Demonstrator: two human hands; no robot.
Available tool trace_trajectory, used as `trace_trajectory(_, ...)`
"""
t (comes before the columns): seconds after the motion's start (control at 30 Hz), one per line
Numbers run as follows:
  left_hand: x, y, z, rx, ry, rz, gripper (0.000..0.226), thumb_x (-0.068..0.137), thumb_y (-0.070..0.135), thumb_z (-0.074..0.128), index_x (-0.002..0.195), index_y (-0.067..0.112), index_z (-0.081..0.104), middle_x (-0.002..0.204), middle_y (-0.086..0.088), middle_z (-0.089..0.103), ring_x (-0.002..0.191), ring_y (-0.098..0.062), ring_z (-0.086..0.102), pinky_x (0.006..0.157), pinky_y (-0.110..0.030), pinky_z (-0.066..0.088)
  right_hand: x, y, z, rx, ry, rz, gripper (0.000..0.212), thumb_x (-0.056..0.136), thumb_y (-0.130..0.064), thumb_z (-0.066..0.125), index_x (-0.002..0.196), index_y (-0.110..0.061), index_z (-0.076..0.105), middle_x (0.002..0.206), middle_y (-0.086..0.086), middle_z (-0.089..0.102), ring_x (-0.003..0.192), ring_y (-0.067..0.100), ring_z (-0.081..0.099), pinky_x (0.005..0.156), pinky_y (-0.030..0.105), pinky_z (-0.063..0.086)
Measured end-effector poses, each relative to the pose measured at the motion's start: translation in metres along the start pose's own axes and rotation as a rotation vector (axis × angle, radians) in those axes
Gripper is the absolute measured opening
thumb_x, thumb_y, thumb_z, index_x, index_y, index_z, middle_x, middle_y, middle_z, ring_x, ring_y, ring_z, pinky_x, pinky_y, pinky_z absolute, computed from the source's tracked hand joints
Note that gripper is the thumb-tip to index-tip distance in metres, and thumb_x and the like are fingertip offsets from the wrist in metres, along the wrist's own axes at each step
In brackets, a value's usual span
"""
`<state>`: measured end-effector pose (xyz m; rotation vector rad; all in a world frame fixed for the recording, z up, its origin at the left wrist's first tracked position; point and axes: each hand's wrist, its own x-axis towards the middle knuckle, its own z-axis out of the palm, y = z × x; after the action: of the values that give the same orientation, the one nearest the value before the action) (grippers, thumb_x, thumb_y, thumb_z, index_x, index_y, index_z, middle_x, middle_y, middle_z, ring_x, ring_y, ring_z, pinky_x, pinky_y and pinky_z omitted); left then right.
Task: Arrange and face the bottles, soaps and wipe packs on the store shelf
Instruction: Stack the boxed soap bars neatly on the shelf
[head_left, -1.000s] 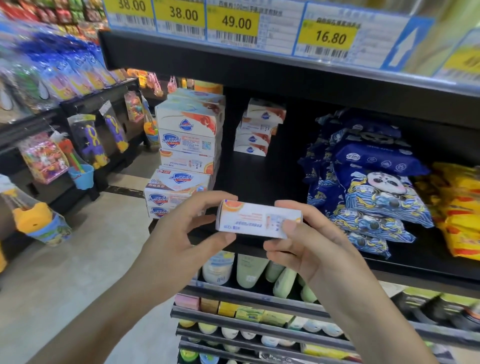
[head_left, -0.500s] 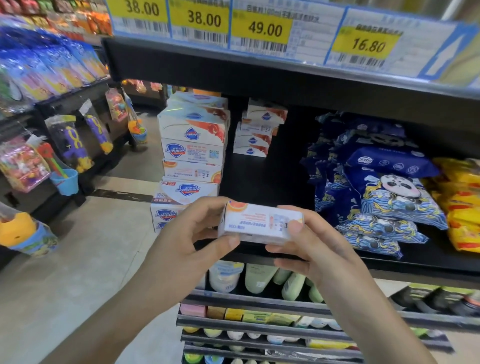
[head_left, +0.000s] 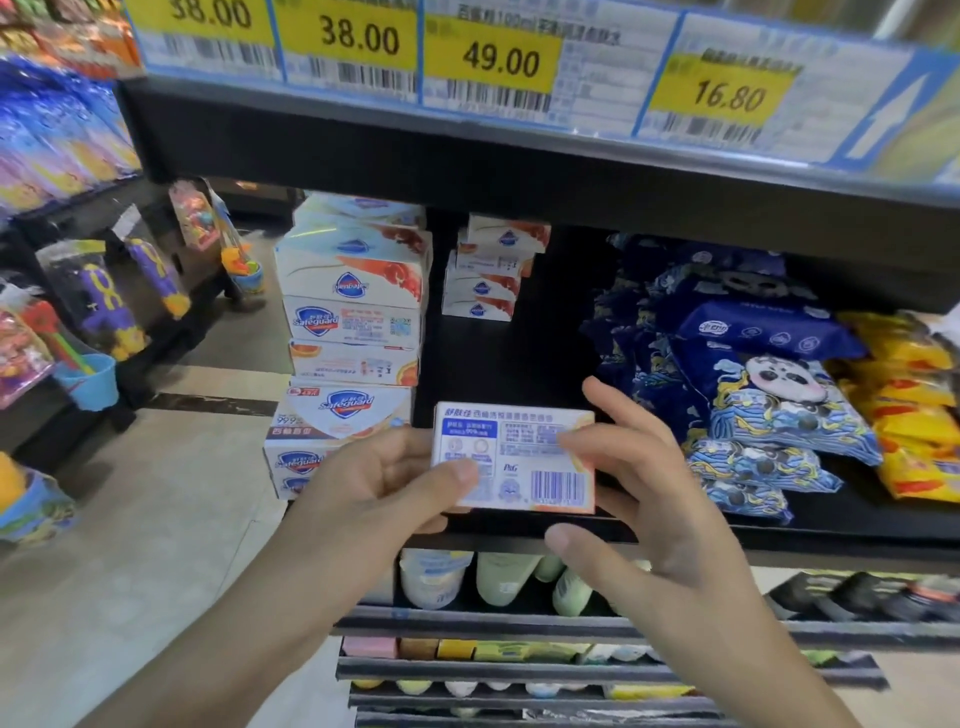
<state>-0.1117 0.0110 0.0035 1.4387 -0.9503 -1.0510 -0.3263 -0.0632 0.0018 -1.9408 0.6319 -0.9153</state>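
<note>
In front of the black shelf (head_left: 519, 358) we hold a soap box (head_left: 514, 457) with its barcode side facing us, our left hand (head_left: 374, 493) pinching its left end and our right hand (head_left: 639, 488) gripping its right end. Left of it stands a soap stack (head_left: 353, 338), right lie blue wipe packs (head_left: 753, 374)

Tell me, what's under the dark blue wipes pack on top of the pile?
Under the dark blue wipes pack lies a panda pack, with more patterned packs below. How many sit further back is hidden.
</note>
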Motion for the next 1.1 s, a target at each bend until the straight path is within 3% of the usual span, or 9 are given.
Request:
trace_trajectory(0.17,-0.002,0.006,0.009,0.002,0.028,-0.009,0.045,0.072,0.046,0.067,0.112,0.026,0.075,0.101,0.01,0.08,0.093,-0.009,0.076,0.09,-0.033,0.057,0.01,0.001,-0.01,0.04,-0.033,0.011,0.047,0.088,0.006,0.073,0.113,-0.034,0.072,0.152,-0.02,0.045,0.134,0.014,0.056,0.094,0.031,0.056)
trace_trajectory(0.3,-0.001,0.007,0.013,-0.028,0.037,-0.007,0.039,0.081,0.049,0.064,0.109,0.025,0.078,0.103,0.006,0.08,0.094,-0.014,0.077,0.092,-0.036,0.056,0.016,0.007,-0.015,0.217,-0.014,0.058,0.037,0.081,-0.001,0.077,0.108,-0.026,0.074,0.138,-0.009,0.058,0.119,0.027,0.065,0.092,0.042,0.059)
trace_trajectory(0.37,0.001,0.006,0.014,-0.074,0.067,0.0,0.031,0.087,0.056,0.072,0.1,0.029,0.081,0.101,0.0,0.081,0.093,-0.02,0.078,0.09,-0.04,0.056,0.017,0.006,-0.016,0.323,0.01,0.103,0.034,0.078,-0.004,0.077,0.106,-0.022,0.074,0.129,-0.005,0.063,0.112,0.027,0.068,0.09,0.037,0.059)
trace_trajectory(0.47,0.004,0.001,0.014,-0.102,0.11,0.023,0.04,0.07,0.068,0.063,0.097,0.044,0.08,0.102,-0.002,0.08,0.093,-0.023,0.078,0.086,-0.041,0.055,0.021,0.002,-0.019,0.443,0.029,0.206,0.034,0.076,-0.005,0.081,0.107,-0.018,0.074,0.118,0.002,0.073,0.107,0.025,0.071,0.088,0.031,0.059)
trace_trajectory(0.57,0.002,-0.004,0.014,-0.059,0.073,0.075,0.042,0.07,0.063,0.057,0.107,0.052,0.074,0.112,0.005,0.078,0.101,-0.019,0.076,0.093,-0.043,0.054,0.025,-0.003,-0.023,0.518,0.04,0.325,0.037,0.076,-0.008,0.085,0.11,-0.019,0.074,0.116,0.009,0.075,0.107,0.028,0.071,0.092,0.033,0.06)
trace_trajectory(0.7,-0.007,-0.006,0.017,0.11,0.048,0.135,0.063,0.076,0.048,0.069,0.137,0.051,0.053,0.125,0.022,0.069,0.113,-0.006,0.07,0.099,-0.036,0.053,0.032,-0.006,-0.027,0.702,0.08,0.486,0.036,0.075,-0.018,0.075,0.111,-0.016,0.077,0.108,0.016,0.074,0.084,0.029,0.072,0.075,0.03,0.062)
trace_trajectory(0.8,-0.009,-0.006,0.017,0.142,0.072,0.206,0.082,0.07,0.051,0.075,0.146,0.053,0.042,0.132,0.022,0.065,0.121,-0.005,0.065,0.098,-0.034,0.054,0.033,-0.007,-0.028,0.731,0.054,0.537,0.036,0.077,-0.02,0.073,0.113,-0.014,0.077,0.102,0.017,0.074,0.077,0.026,0.07,0.071,0.03,0.062)
trace_trajectory(0.97,-0.007,-0.006,0.019,0.192,0.089,0.359,0.062,0.084,0.029,0.076,0.136,0.054,0.053,0.139,0.017,0.063,0.132,-0.01,0.058,0.104,-0.029,0.053,0.033,-0.006,-0.028,0.744,-0.029,0.548,0.035,0.083,-0.025,0.078,0.115,-0.013,0.075,0.103,0.017,0.072,0.072,0.024,0.066,0.068,0.031,0.06)
trace_trajectory(1.1,-0.007,-0.004,0.018,0.164,0.14,0.4,0.046,0.081,0.042,0.074,0.125,0.047,0.062,0.131,0.012,0.069,0.13,-0.014,0.06,0.102,-0.04,0.053,0.031,-0.004,-0.029,0.723,-0.062,0.536,0.044,0.076,-0.039,0.08,0.112,-0.014,0.075,0.106,0.018,0.071,0.069,0.024,0.064,0.064,0.031,0.059)
